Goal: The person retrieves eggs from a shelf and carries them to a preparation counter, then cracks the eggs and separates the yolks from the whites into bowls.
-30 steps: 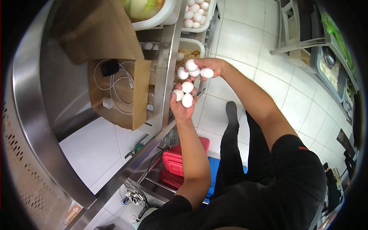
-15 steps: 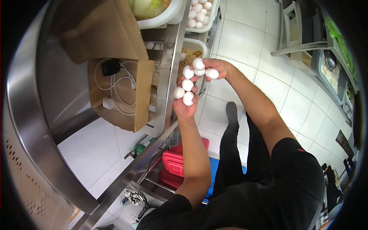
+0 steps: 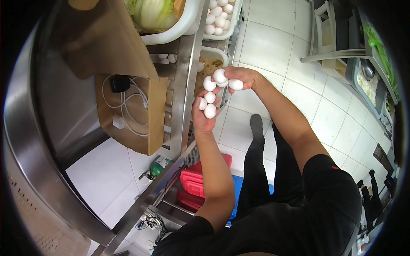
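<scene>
Near the white tub (image 3: 223, 53), the left hand (image 3: 204, 123) cups white eggs (image 3: 209, 111) in its half-open palm, likely to stop them rolling, while the partly curled right hand (image 3: 242, 77) grips more, apparently spread so several fit.

The person wears a black short-sleeved fabric shirt (image 3: 294, 217), its right sleeve (image 3: 320, 177) bearing a small red marking (image 3: 335, 167) near the hem (too small to read), with long black trousers (image 3: 251, 175) and dark-grey, round-toed footwear (image 3: 256, 124).
</scene>
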